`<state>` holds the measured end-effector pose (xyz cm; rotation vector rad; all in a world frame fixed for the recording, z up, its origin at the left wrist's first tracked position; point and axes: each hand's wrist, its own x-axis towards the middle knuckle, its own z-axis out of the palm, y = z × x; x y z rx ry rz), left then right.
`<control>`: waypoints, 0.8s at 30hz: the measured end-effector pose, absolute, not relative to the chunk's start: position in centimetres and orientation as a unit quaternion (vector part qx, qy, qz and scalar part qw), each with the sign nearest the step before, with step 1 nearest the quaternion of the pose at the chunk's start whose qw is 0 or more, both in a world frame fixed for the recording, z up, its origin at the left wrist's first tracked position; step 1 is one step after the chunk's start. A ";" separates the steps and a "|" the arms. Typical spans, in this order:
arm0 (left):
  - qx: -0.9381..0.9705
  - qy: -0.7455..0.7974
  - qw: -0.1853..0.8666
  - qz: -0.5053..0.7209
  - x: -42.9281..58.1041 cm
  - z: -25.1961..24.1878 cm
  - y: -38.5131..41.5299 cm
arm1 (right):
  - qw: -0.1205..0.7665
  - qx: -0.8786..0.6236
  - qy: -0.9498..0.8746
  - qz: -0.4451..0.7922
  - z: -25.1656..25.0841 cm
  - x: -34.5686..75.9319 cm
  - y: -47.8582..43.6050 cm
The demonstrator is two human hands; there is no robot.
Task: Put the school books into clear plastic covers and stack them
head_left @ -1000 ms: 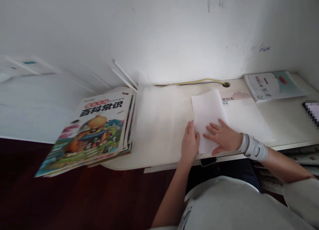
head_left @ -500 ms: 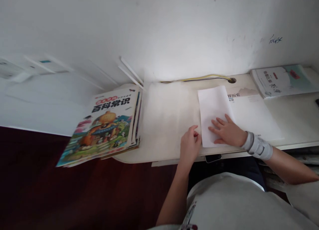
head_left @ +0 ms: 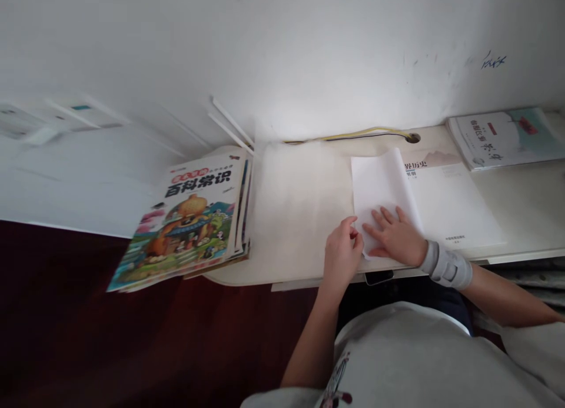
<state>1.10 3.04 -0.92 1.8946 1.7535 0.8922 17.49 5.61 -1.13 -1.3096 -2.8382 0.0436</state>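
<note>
A white sheet of paper (head_left: 378, 181) lies on the pale desk (head_left: 300, 219), partly over a white book (head_left: 445, 205). My right hand (head_left: 395, 238), with a grey wrist brace, lies flat on the sheet's near end with fingers spread. My left hand (head_left: 342, 256) is at the sheet's near left corner, its fingers curled and pinching the paper's edge.
A stack of colourful children's books (head_left: 189, 219) overhangs the desk's left end. Another book (head_left: 503, 138) lies at the back right. A yellow cable (head_left: 362, 134) runs along the wall to a hole. A dark phone (head_left: 378, 277) sticks out under the desk's front edge.
My left hand has gone from flat beside the sheet to pinching its near left corner. My right hand has slid a little towards me on the paper. The view shifted slightly.
</note>
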 end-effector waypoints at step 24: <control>0.720 0.611 0.127 0.304 1.7 -0.6 1.6 | 0.020 -0.562 -0.827 0.015 -0.5 15.2 4.4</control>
